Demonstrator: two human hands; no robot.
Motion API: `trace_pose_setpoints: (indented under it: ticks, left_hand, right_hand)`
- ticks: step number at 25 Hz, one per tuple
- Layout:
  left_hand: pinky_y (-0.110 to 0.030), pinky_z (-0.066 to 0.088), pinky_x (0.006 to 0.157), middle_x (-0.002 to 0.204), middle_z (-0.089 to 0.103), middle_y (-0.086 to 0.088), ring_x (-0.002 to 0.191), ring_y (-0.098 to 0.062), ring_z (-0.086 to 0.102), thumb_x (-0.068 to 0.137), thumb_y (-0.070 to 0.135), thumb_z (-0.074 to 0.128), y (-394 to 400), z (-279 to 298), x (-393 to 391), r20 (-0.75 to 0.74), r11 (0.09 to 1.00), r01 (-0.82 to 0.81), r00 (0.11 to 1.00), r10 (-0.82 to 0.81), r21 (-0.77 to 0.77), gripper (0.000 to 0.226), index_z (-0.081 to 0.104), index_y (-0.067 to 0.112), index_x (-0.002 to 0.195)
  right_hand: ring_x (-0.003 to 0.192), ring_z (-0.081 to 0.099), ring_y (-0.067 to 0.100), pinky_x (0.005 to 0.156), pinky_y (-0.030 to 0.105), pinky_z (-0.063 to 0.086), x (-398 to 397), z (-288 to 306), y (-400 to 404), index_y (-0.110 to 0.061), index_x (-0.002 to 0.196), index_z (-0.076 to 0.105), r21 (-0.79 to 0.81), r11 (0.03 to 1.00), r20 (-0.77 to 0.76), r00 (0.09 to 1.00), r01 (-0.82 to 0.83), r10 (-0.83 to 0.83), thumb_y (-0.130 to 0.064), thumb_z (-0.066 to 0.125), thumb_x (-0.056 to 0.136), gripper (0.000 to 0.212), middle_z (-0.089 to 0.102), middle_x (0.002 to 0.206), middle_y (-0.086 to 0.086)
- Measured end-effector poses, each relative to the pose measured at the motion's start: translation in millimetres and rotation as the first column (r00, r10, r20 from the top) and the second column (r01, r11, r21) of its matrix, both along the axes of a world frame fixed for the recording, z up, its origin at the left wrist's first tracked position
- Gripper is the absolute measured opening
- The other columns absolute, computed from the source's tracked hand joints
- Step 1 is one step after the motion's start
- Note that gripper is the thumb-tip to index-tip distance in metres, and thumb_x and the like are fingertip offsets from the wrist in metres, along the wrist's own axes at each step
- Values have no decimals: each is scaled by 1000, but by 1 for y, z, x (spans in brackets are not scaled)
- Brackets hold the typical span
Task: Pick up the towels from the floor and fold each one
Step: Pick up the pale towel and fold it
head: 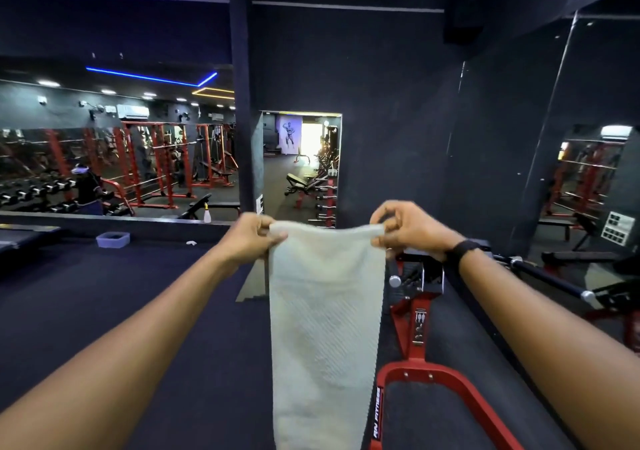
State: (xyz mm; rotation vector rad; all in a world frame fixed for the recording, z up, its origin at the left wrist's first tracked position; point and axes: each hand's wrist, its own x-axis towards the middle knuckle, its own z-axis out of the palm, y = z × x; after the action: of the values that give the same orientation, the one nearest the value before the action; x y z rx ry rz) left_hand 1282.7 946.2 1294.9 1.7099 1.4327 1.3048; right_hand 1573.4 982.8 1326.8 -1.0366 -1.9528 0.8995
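A: What are the hands doing?

B: The left hand (251, 238) and right hand (408, 229) are each pinching a top corner of the pale towel (325, 328), which is hanging straight down between the forearms, off the floor (138, 311).

A: Any containers?

B: A small tub (113, 239) is sitting on the floor far left of the towel; I cannot tell what is in it.

A: And close by?

B: A red machine frame (420, 338) is standing just right of the towel, partly behind it. A spray bottle (207, 213) is standing beyond the left hand.
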Motion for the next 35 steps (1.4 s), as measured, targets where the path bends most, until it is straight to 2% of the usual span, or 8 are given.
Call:
trace_pose_setpoints:
  ticks: [2,5,10,15,19,23,29,35]
  left_hand:
    - [-25,54,70,99,71,-5,87,-16,67,84,26,72,11,34,-3,266,990,45,961,-80,132,33,61,11,110]
    - [-32,52,77,99,67,-6,77,-13,67,55,56,86,14,30,-10,20,935,273,961,-276,-225,70,64,10,104]
    - [-24,54,62,79,63,-2,66,-9,60,91,36,59,11,-32,-13,347,907,229,932,-101,-352,22,67,16,90]
    - [-19,53,50,63,69,-1,54,-9,64,99,30,47,9,-34,0,650,920,217,758,51,-325,29,66,8,97]
    - [-26,57,65,85,72,-6,73,-12,68,91,28,61,1,-27,-8,283,918,155,958,-49,-366,23,69,7,95]
    - [-25,56,68,87,75,-2,78,-13,70,77,28,75,-2,-27,-4,387,955,229,911,-141,-189,38,65,9,108]
    - [-26,57,65,102,72,-11,79,-14,70,85,12,67,-6,-22,0,347,980,105,937,-39,-172,31,63,4,115]
    - [-21,51,53,99,71,-12,75,-11,69,84,9,70,-9,-23,-16,190,965,30,982,21,-262,35,58,8,117]
  right_hand:
    - [75,70,13,67,29,57,3,34,6,-14,107,55,23,999,-346,938,25,-16,-17,77,73,41,73,89,3]
    - [95,69,18,82,34,56,-1,18,3,-10,108,64,-132,989,-122,991,-67,51,-29,78,73,42,73,101,3]
    - [71,65,13,63,23,54,3,-50,13,-7,90,64,-418,908,-156,987,-21,-49,-24,68,86,18,71,90,8]
    - [67,60,7,67,23,58,-13,-54,13,-10,92,65,-463,886,-265,960,-40,-95,-16,59,94,9,66,78,0]
    - [63,66,5,55,22,55,-13,-43,8,-6,104,65,-461,886,-169,985,-45,-38,-18,63,91,18,71,79,-2]
    - [78,70,16,71,30,59,-22,-43,12,2,107,65,-362,931,-385,917,-45,-105,-10,68,84,27,71,96,11]
    - [99,65,29,94,47,51,-30,-40,12,7,116,61,-382,922,-266,963,-54,-54,-14,83,62,62,67,113,20]
    - [80,65,14,68,23,52,-31,-45,8,7,111,63,-411,912,-176,980,15,-95,-13,80,70,49,68,95,11]
